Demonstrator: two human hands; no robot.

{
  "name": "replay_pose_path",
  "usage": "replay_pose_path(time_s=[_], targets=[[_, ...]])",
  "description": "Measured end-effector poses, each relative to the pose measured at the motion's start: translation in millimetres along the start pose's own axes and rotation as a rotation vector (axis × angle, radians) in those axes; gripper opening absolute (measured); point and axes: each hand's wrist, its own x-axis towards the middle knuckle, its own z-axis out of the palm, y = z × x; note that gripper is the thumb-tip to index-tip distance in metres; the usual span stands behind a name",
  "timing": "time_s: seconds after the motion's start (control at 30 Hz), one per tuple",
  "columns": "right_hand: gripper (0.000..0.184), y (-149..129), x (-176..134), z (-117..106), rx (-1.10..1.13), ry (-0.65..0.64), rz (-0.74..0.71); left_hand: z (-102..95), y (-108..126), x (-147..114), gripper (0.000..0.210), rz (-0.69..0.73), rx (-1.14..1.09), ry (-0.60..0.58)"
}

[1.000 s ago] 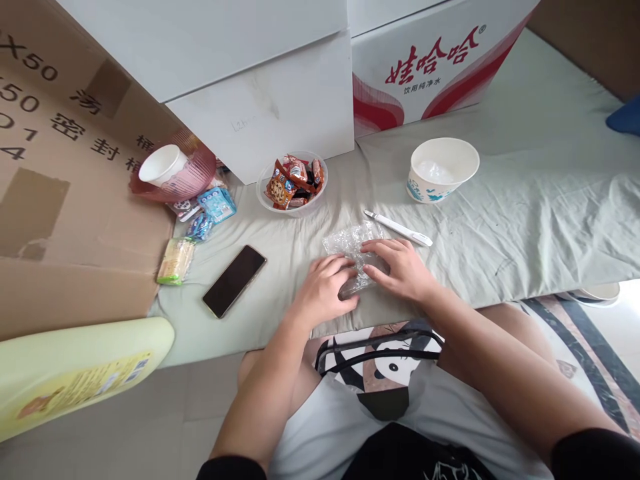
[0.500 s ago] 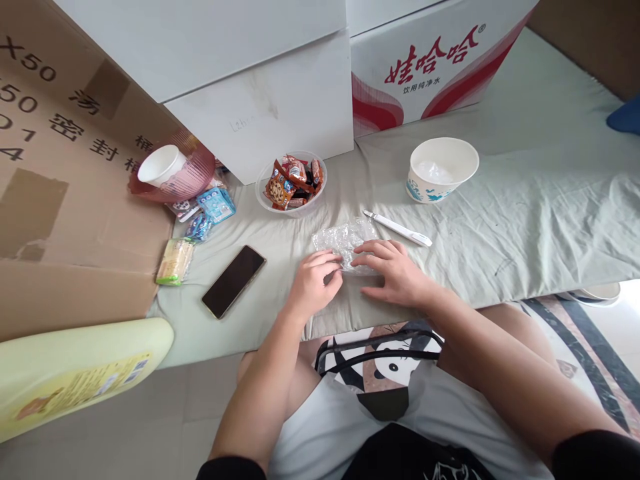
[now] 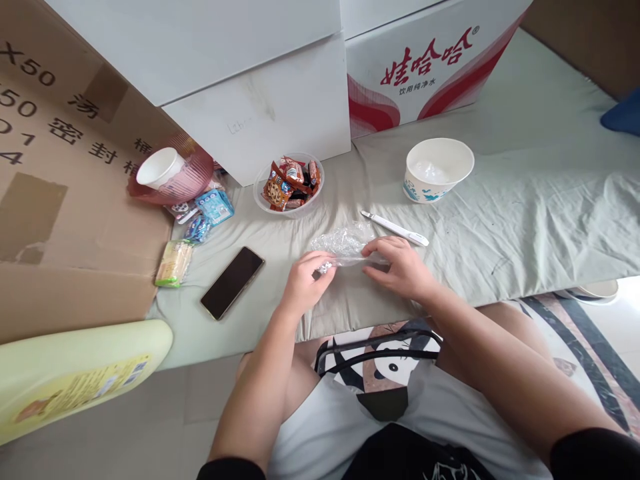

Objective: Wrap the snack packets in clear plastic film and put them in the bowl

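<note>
A crinkled sheet of clear plastic film [image 3: 343, 241] lies on the cloth in front of me, its near edge raised a little between my hands. At the left end of that edge, my left hand [image 3: 306, 283] pinches the film, and a bunched bit of it shows by the thumb. My right hand [image 3: 403, 267] grips the right end between fingers and thumb. Just beyond the right hand rests a white utility knife [image 3: 395, 228]. Whether the film is a bag or a single sheet, I cannot tell.
Behind stand a tub of wrapped snacks [image 3: 289, 187] and a paper bucket [image 3: 437, 170] with clear plastic inside. A phone [image 3: 233, 283] lies to the left, near a pink basket [image 3: 195, 175] and small packets [image 3: 215, 207]. Cartons [image 3: 260, 120] line the back.
Both hands have gone from lying with fingers spread on the film to pinching its near edge. That edge is now lifted and drawn straighter between them.
</note>
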Motion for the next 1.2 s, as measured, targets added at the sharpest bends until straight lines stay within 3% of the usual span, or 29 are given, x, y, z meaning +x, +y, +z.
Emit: replay_pose_path(time_s=[0.1, 0.3, 0.57, 0.9, 1.2], targets=[[0.013, -2, 1, -2, 0.052, 0.005, 0.021, -3.1, 1, 2, 0.018, -0.099, -0.089, 0.058], [0.024, -7, 1, -3, 0.111, 0.075, 0.256, -2.0, 3, 2, 0.027, -0.294, -0.147, 0.107], [0.041, -5, 1, -1, 0.14, 0.057, 0.212, -0.4, -1, 1, 0.018, -0.397, -0.093, 0.129], [0.042, -4, 1, 1, 0.033, 0.098, 0.212, -0.7, 0, 2, 0.018, -0.352, 0.096, 0.132], [0.037, -11, 2, -6, -0.001, 0.144, 0.288, 0.0, 2, 5, 0.021, -0.265, -0.049, 0.14]])
